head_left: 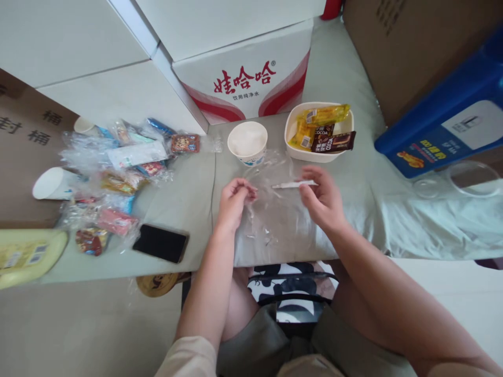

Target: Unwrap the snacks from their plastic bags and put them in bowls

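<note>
My right hand (324, 199) holds a slim white pen-like stick (293, 185) between thumb and fingers, its narrow tip aimed left. Across from it, my left hand (237, 201) is closed, fingertips pinched at the edge of a clear plastic bag (271, 220). The bag lies crumpled on the cloth beneath both hands. Just beyond it stands a white paper cup (247, 144) with something whitish inside. To the cup's right, a white bowl (288, 149) holds yellow-wrapped packets (314, 123) and brown cocoa packets (334, 142).
Wrapped snacks (133, 157) are heaped at the left, beside a tipped paper cup (53, 183) and a black phone (161, 243). A printed carton (247, 78) stands at the back. On the right are a blue package (440, 125) and a clear plastic cup (473, 178).
</note>
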The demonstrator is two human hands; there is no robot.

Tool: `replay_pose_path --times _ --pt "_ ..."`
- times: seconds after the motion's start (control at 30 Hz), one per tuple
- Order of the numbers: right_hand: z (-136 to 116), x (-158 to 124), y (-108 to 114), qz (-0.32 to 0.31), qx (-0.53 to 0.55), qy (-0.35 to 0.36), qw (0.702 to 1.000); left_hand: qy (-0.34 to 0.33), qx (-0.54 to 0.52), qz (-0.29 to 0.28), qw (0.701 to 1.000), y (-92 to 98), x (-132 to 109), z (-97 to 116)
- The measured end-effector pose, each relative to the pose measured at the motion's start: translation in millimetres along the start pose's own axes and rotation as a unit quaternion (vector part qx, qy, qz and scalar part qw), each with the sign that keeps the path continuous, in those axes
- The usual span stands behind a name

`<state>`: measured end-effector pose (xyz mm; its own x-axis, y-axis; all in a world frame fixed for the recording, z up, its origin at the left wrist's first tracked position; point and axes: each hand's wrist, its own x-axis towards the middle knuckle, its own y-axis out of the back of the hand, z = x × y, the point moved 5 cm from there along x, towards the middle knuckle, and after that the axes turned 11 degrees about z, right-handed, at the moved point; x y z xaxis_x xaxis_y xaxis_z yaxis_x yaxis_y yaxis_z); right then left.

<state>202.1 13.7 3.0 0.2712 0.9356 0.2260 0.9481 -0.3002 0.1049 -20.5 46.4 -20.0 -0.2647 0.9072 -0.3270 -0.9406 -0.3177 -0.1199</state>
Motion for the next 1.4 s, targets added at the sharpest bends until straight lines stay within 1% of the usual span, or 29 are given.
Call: replay_pose_path --times 0.07,0.13,0.2,0.23,0.3,0.37,0.43,0.47,0.53,0.63,0.7,0.8,0.9,1.0,1.1,1.17,1.23,1.3,1.33,1.37,1.4 --pt "9.9 0.4 1.4 0.002 0.039 -0.038 0.999 0.038 -0.077 0.027 0.996 7.5 -1.2 8.9" --pt "17.8 -0.5 -0.8 -0.023 0.057 -0.071 0.996 0.072 -0.127 0.045 0.988 12.1 -3.8 15.4" --pt "21.4 -1.4 -2.2 -0.04 0.056 -0.104 0.992 0.09 -0.136 0.047 0.985 13.2 -5.5 18.0" --pt "20.8 -1.0 -1.2 -0.034 0.054 -0.114 0.991 0.091 -0.13 0.046 0.986 13.2 -5.3 18.0" --pt "16.4 1.7 5.1 0.008 0.047 -0.118 0.992 0.08 -0.107 0.05 0.99 14.3 -2.4 16.3" --pt "10.9 5.5 13.2 0.054 0.047 -0.115 0.991 0.062 -0.082 0.076 0.992 18.7 2.6 13.6" --pt "7.5 8.8 19.6 0.078 0.052 -0.115 0.989 0.036 -0.059 0.097 0.993 24.0 7.2 12.9" --pt "6.9 10.2 22.3 0.083 0.054 -0.114 0.988 0.018 -0.047 0.093 0.994 25.4 8.6 13.8" --pt "7.7 12.4 27.0 0.084 0.049 -0.114 0.989 -0.019 -0.019 0.057 0.998 25.1 9.4 16.7" --pt "11.1 14.9 31.9 0.055 0.028 -0.1 0.993 -0.05 0.028 -0.013 0.998 21.4 6.5 18.4" --pt "13.4 16.0 34.2 0.025 0.006 -0.081 0.996 -0.063 0.045 -0.033 0.996 20.4 5.0 18.1" --pt "15.3 16.8 39.5 0.016 -0.04 -0.055 0.998 -0.08 0.063 -0.029 0.994 21.8 6.2 16.4" --pt "13.9 17.5 44.2 0.022 -0.074 -0.047 0.996 -0.089 0.113 -0.026 0.989 23.9 10.0 13.4" --pt "12.4 19.2 48.4 0.021 -0.126 -0.043 0.991 -0.129 0.124 -0.021 0.984 27.1 12.9 16.5" --pt "14.4 22.0 52.8 0.023 -0.216 -0.011 0.976 -0.174 0.13 -0.017 0.976 30.6 14.3 22.0" --pt "16.5 23.4 54.9 0.027 -0.27 0.024 0.962 -0.192 0.164 -0.011 0.967 33.6 15.8 24.2" --pt "14.8 24.3 58.2 0.055 -0.305 0.067 0.948 -0.213 0.21 0.007 0.954 38.0 17.2 27.0" --pt "7.4 23.7 61.9 0.087 -0.311 0.11 0.94 -0.233 0.242 0.023 0.942 42.8 17.3 31.0" --pt "2.7 23.0 63.1 0.091 -0.297 0.123 0.943 -0.24 0.242 0.025 0.94 44.8 16.4 33.3" --pt "-1.3 22.2 63.7 0.076 -0.269 0.119 0.953 -0.242 0.225 0.02 0.944 46.3 14.7 35.8" --pt "-3.3 21.4 63.3 0.042 -0.227 0.09 0.969 -0.236 0.19 0.007 0.953 47.0 12.5 38.1"
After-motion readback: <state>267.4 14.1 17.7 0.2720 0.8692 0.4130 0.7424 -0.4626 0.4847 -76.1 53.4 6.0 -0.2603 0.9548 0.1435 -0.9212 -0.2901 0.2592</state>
